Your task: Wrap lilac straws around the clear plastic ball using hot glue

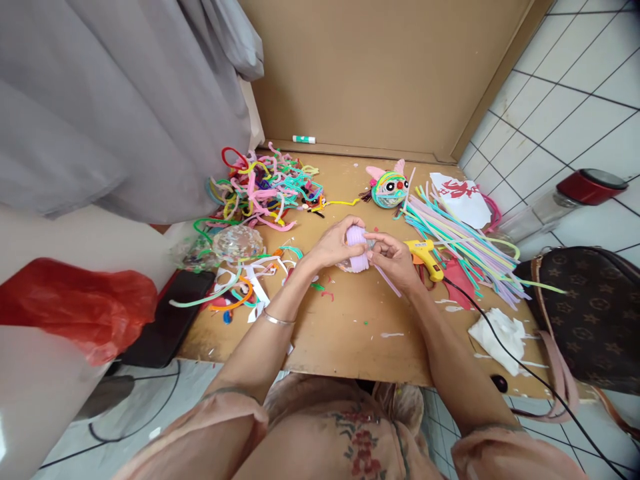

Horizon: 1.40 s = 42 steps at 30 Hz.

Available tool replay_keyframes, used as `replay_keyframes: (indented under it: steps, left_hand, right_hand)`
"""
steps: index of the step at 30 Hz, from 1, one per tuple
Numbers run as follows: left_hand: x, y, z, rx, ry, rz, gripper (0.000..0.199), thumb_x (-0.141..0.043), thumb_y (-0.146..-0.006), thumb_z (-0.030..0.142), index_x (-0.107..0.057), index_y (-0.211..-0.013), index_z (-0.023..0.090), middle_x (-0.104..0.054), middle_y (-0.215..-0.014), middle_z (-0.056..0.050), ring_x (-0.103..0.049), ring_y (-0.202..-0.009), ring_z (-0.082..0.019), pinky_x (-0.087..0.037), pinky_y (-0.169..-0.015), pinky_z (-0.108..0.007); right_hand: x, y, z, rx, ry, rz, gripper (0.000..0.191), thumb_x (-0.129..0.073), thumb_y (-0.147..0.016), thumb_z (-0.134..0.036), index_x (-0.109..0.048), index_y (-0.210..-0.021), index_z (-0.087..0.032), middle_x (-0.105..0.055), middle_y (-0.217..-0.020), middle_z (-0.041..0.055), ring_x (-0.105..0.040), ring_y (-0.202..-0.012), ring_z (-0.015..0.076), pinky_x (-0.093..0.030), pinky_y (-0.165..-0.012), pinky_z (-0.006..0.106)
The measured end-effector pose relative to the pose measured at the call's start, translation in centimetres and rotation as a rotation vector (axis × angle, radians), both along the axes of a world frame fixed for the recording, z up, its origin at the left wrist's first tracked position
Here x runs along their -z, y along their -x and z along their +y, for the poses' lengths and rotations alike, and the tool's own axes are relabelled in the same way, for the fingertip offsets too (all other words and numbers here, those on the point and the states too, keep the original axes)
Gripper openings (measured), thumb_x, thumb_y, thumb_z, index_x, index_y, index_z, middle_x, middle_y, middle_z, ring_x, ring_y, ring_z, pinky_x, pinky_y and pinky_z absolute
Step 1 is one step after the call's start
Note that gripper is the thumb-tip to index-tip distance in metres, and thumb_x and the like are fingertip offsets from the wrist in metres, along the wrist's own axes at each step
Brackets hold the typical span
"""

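Above the middle of the table, my left hand [336, 241] is wrapped round a small clear object [357, 248] wound with lilac pipe cleaner in close rows. My right hand [393, 255] meets its right side, fingers pinched on the pipe cleaner. A loose lilac tail [389, 281] hangs below the right fingers. Right of that hand lies a yellow hot glue gun [424, 257] with a black cord. Behind stands a finished-looking animal head [390, 188] wound in coloured pipe cleaners, with pink ears, googly eyes and a red nose.
A tangled heap of pipe cleaners [270, 187] lies back left, straight ones [465, 237] fan out at right. Nearby are a clear plastic ball [238, 243], a glue stick [304, 139], a black phone-like slab [170, 320], crumpled tissue [497, 339], a brown bag [590, 313] and a red-lidded bottle [543, 208].
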<state>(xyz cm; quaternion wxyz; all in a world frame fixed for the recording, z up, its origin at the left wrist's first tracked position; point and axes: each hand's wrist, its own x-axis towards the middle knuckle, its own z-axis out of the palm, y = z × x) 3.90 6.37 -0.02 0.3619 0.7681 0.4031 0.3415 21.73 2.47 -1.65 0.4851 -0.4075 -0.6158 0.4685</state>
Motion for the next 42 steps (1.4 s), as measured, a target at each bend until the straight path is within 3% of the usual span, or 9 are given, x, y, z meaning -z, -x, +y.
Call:
replay_keyframes:
  steps: [8, 13, 18, 25, 29, 38, 42]
  left_hand:
    - [-1.1, 0.4, -0.5, 0.061, 0.049, 0.001, 0.048, -0.065, -0.069, 0.037, -0.051, -0.111, 0.018, -0.055, -0.090, 0.000, -0.048, -0.075, -0.014, -0.041, -0.067, -0.025]
    - [-1.7, 1.1, -0.6, 0.161, 0.137, -0.012, 0.061, -0.067, -0.060, 0.028, -0.045, -0.116, 0.019, -0.052, -0.092, 0.000, -0.047, -0.072, -0.013, -0.042, -0.064, -0.025]
    - [-1.9, 1.1, -0.7, 0.154, 0.164, -0.017, 0.061, -0.067, -0.059, 0.025, -0.045, -0.116, 0.019, -0.052, -0.087, 0.002, -0.048, -0.070, -0.012, -0.044, -0.062, -0.024]
    - [-1.2, 0.8, -0.4, 0.113, 0.152, -0.050, 0.060, -0.068, -0.058, 0.020, -0.046, -0.114, 0.018, -0.051, -0.089, 0.002, -0.046, -0.067, -0.010, -0.041, -0.059, -0.021]
    - [-0.7, 0.8, -0.2, 0.123, 0.140, -0.112, 0.059, -0.070, -0.058, 0.020, -0.047, -0.112, 0.018, -0.053, -0.102, -0.001, -0.049, -0.076, -0.011, -0.044, -0.066, -0.022]
    - [-0.9, 1.0, -0.1, 0.160, 0.307, -0.212, 0.062, -0.070, -0.057, 0.022, -0.047, -0.113, 0.017, -0.052, -0.108, -0.004, -0.052, -0.079, -0.011, -0.045, -0.071, -0.024]
    - [-0.5, 1.1, 0.1, 0.113, 0.219, -0.187, 0.062, -0.074, -0.060, 0.026, -0.048, -0.117, 0.018, -0.053, -0.107, -0.004, -0.054, -0.087, -0.015, -0.046, -0.079, -0.027]
  right_hand:
    - [0.0, 0.0, -0.1, -0.008, 0.003, 0.005, 0.040, -0.071, -0.072, -0.035, -0.065, -0.108, -0.017, -0.049, -0.054, -0.0086, -0.043, -0.050, 0.0072, -0.033, -0.052, 0.023]
    - [-0.2, -0.1, 0.0, -0.006, 0.007, -0.008, 0.039, -0.072, -0.071, -0.036, -0.065, -0.105, -0.017, -0.049, -0.054, -0.0084, -0.043, -0.050, 0.0074, -0.033, -0.051, 0.023]
    - [-0.1, -0.1, -0.1, -0.004, 0.009, 0.002, 0.040, -0.072, -0.071, -0.035, -0.065, -0.106, -0.017, -0.049, -0.053, -0.0086, -0.043, -0.050, 0.0076, -0.034, -0.052, 0.023]
    - [-0.2, -0.1, 0.0, -0.005, 0.010, 0.018, 0.040, -0.072, -0.071, -0.034, -0.065, -0.106, -0.016, -0.048, -0.054, -0.0089, -0.042, -0.050, 0.0071, -0.034, -0.053, 0.023]
    - [-0.5, -0.2, -0.1, -0.016, 0.055, 0.046, 0.042, -0.074, -0.070, -0.035, -0.065, -0.106, -0.016, -0.049, -0.053, -0.0089, -0.043, -0.050, 0.0073, -0.034, -0.053, 0.023]
    - [-1.1, 0.5, -0.7, 0.009, 0.136, 0.110, 0.047, -0.077, -0.066, -0.037, -0.064, -0.106, -0.016, -0.049, -0.053, -0.0094, -0.046, -0.050, 0.0074, -0.035, -0.053, 0.023]
    - [-1.1, 0.4, -0.4, 0.025, 0.147, 0.108, 0.046, -0.077, -0.066, -0.037, -0.065, -0.105, -0.017, -0.047, -0.053, -0.0097, -0.044, -0.050, 0.0071, -0.034, -0.053, 0.023]
